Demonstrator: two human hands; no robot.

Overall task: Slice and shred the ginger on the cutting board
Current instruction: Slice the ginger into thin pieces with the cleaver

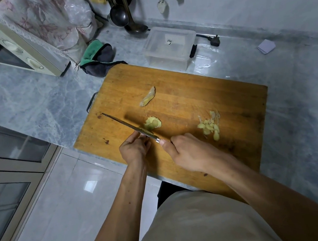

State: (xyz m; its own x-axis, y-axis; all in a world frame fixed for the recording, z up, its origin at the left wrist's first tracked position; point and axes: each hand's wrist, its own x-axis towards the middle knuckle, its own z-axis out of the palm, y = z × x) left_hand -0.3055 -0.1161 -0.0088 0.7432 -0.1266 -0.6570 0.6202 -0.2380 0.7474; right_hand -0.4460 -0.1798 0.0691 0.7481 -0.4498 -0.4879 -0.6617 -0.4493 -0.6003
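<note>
Right hand [187, 153] gripping knife [128, 128] over ginger [153, 123] on board [180, 88]; left hand [134, 149], fingers curled, beside blade.

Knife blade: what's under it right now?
The knife blade crosses the near edge of a stack of ginger slices on the cutting board. The left hand touches the blade. Whatever ginger lies directly beneath the blade is hidden.
</note>
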